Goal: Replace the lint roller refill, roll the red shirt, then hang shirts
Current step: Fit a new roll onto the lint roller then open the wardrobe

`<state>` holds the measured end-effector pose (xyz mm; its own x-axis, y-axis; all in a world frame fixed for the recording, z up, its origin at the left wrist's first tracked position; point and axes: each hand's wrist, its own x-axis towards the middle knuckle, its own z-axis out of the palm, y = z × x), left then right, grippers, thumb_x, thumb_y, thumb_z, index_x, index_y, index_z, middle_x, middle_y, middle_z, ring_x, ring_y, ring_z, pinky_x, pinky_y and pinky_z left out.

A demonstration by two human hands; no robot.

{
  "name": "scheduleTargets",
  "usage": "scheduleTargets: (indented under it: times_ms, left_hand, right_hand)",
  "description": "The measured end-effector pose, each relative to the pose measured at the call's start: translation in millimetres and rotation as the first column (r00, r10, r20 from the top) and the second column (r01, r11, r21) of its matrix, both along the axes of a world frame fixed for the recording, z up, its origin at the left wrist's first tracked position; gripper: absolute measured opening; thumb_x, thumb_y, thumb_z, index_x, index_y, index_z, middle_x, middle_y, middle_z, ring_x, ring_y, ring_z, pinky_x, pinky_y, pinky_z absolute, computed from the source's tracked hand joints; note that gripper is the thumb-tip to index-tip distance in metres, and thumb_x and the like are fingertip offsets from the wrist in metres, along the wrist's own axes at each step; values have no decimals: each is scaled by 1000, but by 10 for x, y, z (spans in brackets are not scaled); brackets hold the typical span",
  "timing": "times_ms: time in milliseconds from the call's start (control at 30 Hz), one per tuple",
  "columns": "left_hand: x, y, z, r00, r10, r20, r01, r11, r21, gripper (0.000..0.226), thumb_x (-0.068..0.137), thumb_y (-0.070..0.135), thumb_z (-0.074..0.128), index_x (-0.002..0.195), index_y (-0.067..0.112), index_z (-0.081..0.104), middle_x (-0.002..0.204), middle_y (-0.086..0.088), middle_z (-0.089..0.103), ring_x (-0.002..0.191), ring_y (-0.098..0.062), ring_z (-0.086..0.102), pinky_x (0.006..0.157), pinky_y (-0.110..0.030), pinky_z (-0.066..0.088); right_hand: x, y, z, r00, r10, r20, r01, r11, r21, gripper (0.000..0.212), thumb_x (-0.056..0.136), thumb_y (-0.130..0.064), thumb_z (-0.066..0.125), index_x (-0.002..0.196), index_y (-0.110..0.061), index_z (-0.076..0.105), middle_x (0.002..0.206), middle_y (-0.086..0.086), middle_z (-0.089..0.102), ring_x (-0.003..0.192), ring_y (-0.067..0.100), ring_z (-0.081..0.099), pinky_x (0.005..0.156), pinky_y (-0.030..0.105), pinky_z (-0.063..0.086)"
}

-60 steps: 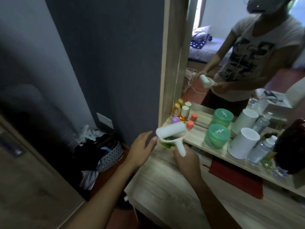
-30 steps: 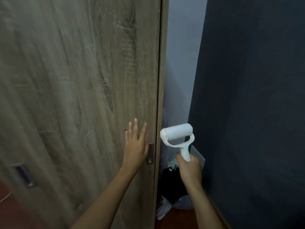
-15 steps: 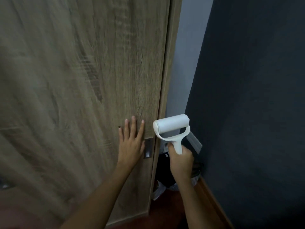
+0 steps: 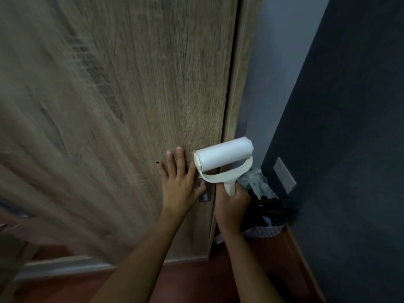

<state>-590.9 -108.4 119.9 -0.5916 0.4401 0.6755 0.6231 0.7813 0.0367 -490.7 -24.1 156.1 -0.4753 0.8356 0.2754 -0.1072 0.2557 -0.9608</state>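
Observation:
My right hand [image 4: 231,206] grips the handle of a white lint roller [image 4: 224,159], whose white roll points up and to the right. My left hand [image 4: 180,182] lies flat with spread fingers on a wooden wardrobe door [image 4: 109,106], right beside its small recessed metal pull [image 4: 204,194]. No shirts are in view.
A dark blue wall [image 4: 349,149] with a white wall plate [image 4: 284,174] stands at the right. In the corner below sits a patterned basket [image 4: 262,230] holding dark clothes and a plastic bag. The floor [image 4: 218,281] is reddish brown.
I turned from the dressing table to the wardrobe door and laid my left hand on it. The blurred door has shifted under my hand; the lint roller stays in my right hand.

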Motion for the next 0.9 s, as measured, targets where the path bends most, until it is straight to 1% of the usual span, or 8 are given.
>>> scheduleTargets:
  times_ms: [167, 267, 400, 567, 633, 733, 800, 900]
  left_hand:
    - [49, 6, -48, 999, 45, -1, -45, 998, 54, 127, 68, 51, 76, 150, 21, -17, 156, -7, -26, 144, -31, -21, 109, -64, 4]
    - [45, -48, -86, 997, 79, 25, -81, 993, 83, 122, 70, 46, 73, 150, 22, -16, 156, -6, -26, 144, -30, -21, 107, -66, 8]
    - [15, -250, -124, 990, 123, 63, -129, 986, 109, 107, 76, 43, 60, 151, 23, -14, 157, -6, -25, 145, -31, -19, 109, -66, 14]
    - [-82, -649, -104, 980, 185, 69, -191, 976, 107, 109, 77, 44, 62, 150, 22, -16, 157, -6, -25, 145, -31, -18, 111, -64, 14]
    - [-142, -860, -116, 973, 215, 83, -222, 971, 89, 104, 79, 46, 58, 151, 23, -13, 157, -8, -24, 145, -33, -16, 113, -62, 11]
    - [-213, -1170, -118, 959, 257, 116, -268, 959, 96, 98, 82, 45, 55, 152, 23, -10, 158, -9, -22, 146, -35, -12, 115, -57, 9]
    - [-246, -1371, -110, 948, 280, 153, -298, 948, 113, 97, 83, 42, 56, 152, 23, -9, 158, -9, -20, 146, -38, -7, 115, -58, 15]
    - [-272, -1685, -32, 928, 301, 218, -339, 927, 162, 91, 84, 38, 54, 152, 22, -3, 159, -10, -13, 146, -38, -4, 113, -61, 18]
  right_hand:
    - [-37, -25, 91, 994, 57, -92, -56, 998, 9, 3, 76, -20, 64, 73, -20, 65, 59, -16, 61, 64, -7, 63, 59, 4, 43]
    - [-62, -37, 161, 985, 95, -141, -90, 995, 41, 10, 74, -29, 60, 75, -21, 66, 62, -18, 62, 66, -8, 64, 61, 5, 45]
    - [-115, -56, 277, 964, 210, -161, -199, 976, 84, 4, 76, -19, 66, 73, -21, 65, 60, -17, 61, 62, -7, 63, 58, 7, 44]
    - [-255, -282, 300, 913, 382, -141, -368, 923, 116, 21, 76, -11, 68, 64, -27, 60, 51, -15, 59, 55, -5, 60, 54, 6, 41]
    - [-351, -384, 256, 893, 437, -105, -433, 900, 59, 33, 79, -9, 69, 60, -32, 55, 52, -16, 60, 51, -4, 57, 51, 6, 39]
    - [-499, -512, 218, 859, 506, -72, -509, 861, -20, 41, 84, -2, 68, 55, -26, 51, 47, -12, 55, 43, 0, 48, 47, 13, 36]
    - [-592, -620, 269, 840, 540, -52, -542, 838, -57, 37, 85, -4, 68, 56, -22, 52, 46, -10, 53, 42, 0, 45, 45, 13, 35]
    - [-730, -855, 408, 798, 600, -55, -603, 797, -40, 22, 88, -11, 67, 68, -18, 59, 55, -10, 59, 47, 0, 50, 46, 11, 38]
